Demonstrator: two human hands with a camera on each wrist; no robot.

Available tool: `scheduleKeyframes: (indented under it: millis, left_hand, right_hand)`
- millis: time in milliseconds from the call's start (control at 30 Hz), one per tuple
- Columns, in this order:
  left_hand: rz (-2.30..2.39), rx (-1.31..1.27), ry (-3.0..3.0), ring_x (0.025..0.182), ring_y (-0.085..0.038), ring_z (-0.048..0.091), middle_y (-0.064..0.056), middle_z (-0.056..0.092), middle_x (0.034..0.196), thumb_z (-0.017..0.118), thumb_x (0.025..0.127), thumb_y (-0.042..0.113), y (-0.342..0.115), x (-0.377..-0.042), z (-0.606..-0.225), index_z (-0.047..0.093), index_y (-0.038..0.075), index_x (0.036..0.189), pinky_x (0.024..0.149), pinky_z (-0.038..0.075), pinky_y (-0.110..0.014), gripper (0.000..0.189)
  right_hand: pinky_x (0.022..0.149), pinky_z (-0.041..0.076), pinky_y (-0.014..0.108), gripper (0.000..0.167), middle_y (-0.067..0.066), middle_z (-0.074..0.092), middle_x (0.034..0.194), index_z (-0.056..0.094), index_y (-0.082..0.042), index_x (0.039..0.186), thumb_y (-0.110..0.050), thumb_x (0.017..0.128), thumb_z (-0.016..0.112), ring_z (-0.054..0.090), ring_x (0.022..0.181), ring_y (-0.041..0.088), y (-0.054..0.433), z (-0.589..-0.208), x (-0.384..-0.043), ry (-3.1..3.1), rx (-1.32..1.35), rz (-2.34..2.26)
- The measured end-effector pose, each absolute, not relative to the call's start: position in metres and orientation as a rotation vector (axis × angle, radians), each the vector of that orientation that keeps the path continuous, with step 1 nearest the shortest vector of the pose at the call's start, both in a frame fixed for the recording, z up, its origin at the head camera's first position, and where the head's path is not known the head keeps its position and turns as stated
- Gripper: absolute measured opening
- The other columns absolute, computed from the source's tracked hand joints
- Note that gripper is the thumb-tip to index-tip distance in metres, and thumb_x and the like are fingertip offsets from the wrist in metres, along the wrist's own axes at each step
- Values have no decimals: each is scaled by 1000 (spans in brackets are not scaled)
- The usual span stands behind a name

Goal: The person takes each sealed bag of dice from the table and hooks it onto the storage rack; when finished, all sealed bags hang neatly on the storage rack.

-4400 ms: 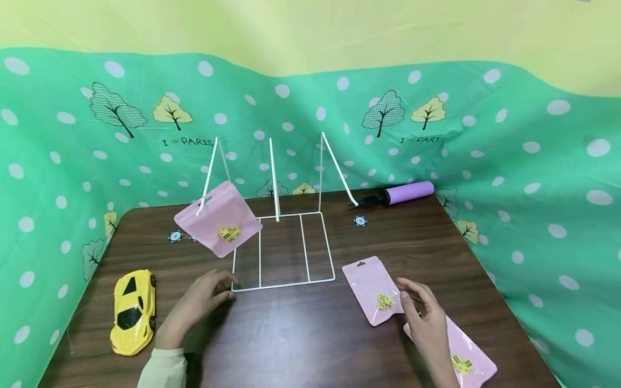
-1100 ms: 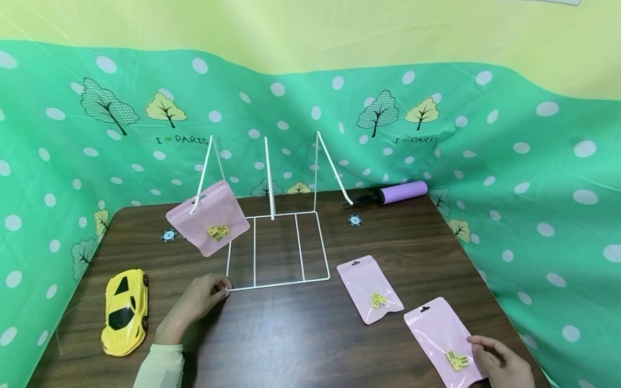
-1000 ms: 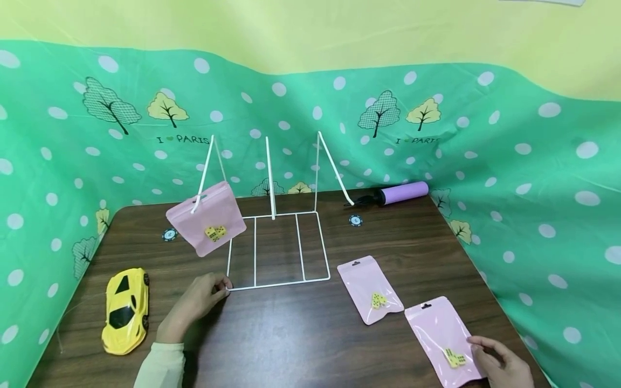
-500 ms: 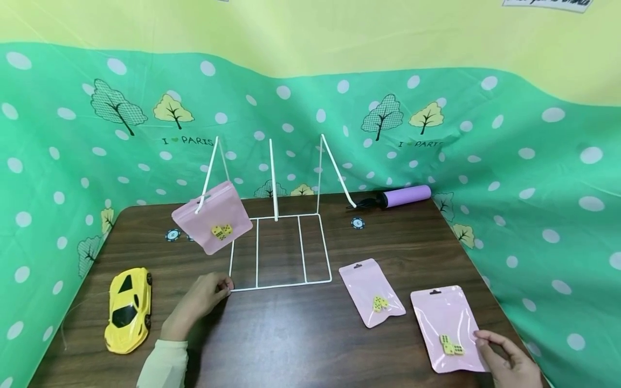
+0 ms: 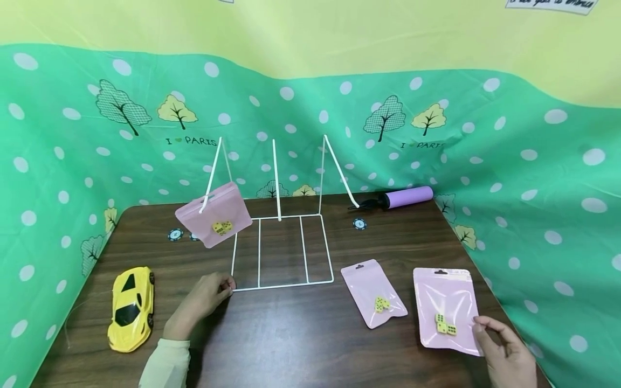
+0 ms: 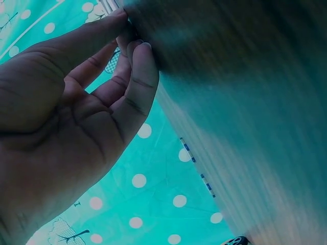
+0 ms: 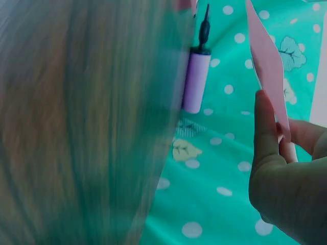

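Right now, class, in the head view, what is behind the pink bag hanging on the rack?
Behind the hanging bag, part of a round chip shows at the left; its rest and some base wire of the rack are covered.

On the desk [image 5: 281, 339], a toy car [image 5: 131, 310] lies left of our left grip [image 5: 206, 295], a rack [image 5: 276, 178] stands to its right, and a bag [image 5: 371, 288] lies left of our right grip [image 5: 506, 350]

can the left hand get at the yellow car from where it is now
Probably yes: the yellow car lies to the left of the left hand with nothing seen between them, though that hand would likely have to let go of the near left corner of the white wire rack first.
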State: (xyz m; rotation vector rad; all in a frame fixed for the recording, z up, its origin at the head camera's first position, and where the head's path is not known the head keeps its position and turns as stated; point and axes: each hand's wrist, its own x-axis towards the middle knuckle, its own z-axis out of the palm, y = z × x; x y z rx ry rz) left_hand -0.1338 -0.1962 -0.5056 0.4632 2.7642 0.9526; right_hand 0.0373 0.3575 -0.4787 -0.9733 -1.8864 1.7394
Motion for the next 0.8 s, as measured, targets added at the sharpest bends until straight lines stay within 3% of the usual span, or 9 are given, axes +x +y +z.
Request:
scheduleKeyframes:
  millis: [100, 167, 200, 433, 600, 733, 800]
  left_hand:
    - [968, 470, 2759, 73, -12, 54, 3, 65, 79, 74, 96, -6, -195, -134, -505, 68, 9, 90, 69, 48, -33, 17]
    - [985, 482, 2755, 73, -12, 55, 3, 66, 79, 75, 95, -7, -195, -134, -505, 68, 8, 90, 68, 49, -33, 17]
    - [989, 488, 2755, 73, -12, 56, 3, 66, 79, 75, 95, -6, -195, -134, -505, 68, 7, 90, 68, 49, -33, 16]
    - [995, 493, 2756, 73, -13, 55, 2, 66, 80, 75, 95, -7, -198, -134, -505, 69, 7, 91, 67, 48, -33, 16]
    - [985, 484, 2739, 73, -13, 55, 2, 66, 80, 74, 96, -6, -198, -135, -505, 69, 7, 91, 67, 48, -33, 15]
    - [988, 483, 2738, 73, -13, 55, 2, 66, 80, 74, 96, -6, -198, -135, -505, 69, 7, 91, 67, 48, -33, 15]
    - [1000, 472, 2736, 73, -13, 54, 2, 66, 79, 75, 96, -6, -198, -134, -506, 70, 7, 90, 67, 48, -32, 15]
  right_hand:
    - [60, 50, 10, 20, -13, 73, 88, 80, -19, 101, 0, 101, 73, 63, 66, -3, 350, -476, 31, -1726, -952, 1797]
    - [71, 54, 11, 15, -10, 74, 91, 79, -9, 106, 3, 100, 73, 69, 82, -2, 344, -474, 27, -1636, -914, 1825]
    - [71, 54, 11, 15, -8, 74, 92, 78, -7, 107, 4, 100, 73, 69, 82, -1, 341, -472, 24, -1615, -913, 1821]
    - [62, 57, 18, 19, 0, 70, 96, 76, -1, 113, 10, 100, 69, 71, 67, 6, 316, -458, 12, -1587, -818, 1800]
    - [54, 54, 18, 15, 6, 71, 68, 77, 0, 109, 9, 99, 71, 61, 48, 7, 303, -449, 7, -1528, -733, 1867]
    - [49, 46, 16, 14, 4, 54, 51, 76, 3, 110, 10, 99, 71, 44, 41, 5, 294, -443, 5, -1507, -674, 1903]
    - [49, 46, 17, 14, 3, 47, 49, 75, 5, 111, 11, 99, 71, 43, 42, 5, 291, -440, 5, -1490, -648, 1915]
